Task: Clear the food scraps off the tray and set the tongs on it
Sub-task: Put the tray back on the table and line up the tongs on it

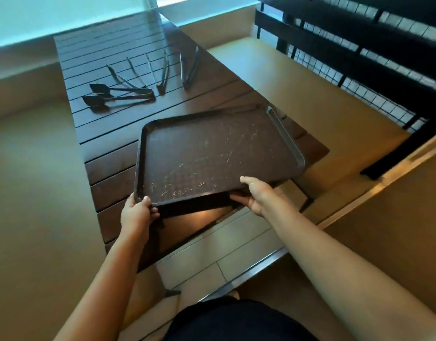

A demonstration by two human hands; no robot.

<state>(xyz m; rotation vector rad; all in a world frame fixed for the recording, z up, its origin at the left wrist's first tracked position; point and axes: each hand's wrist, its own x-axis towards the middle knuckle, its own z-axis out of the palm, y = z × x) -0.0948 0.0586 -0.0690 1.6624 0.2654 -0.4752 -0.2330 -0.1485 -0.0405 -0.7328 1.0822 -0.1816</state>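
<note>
A dark brown tray [162, 148] is lifted at its near edge above the dark slatted table [118, 43]. Small pale food scraps [202, 166] are scattered over its textured surface. My left hand [137, 212] grips the tray's near left corner, thumb on top. My right hand [255, 194] holds the near edge further right, thumb over the rim and fingers underneath. Beyond the tray several tongs lie on the table: black spatula-tipped tongs [118, 94], two thin metal pairs [130, 75] [160, 72] and a larger pair [188, 67].
The table's right corner sticks out past the tray. A black metal railing with wire mesh [359, 45] stands on the right. Beige tiled floor [32, 193] surrounds the table. A metal ledge [359, 200] runs diagonally at the lower right.
</note>
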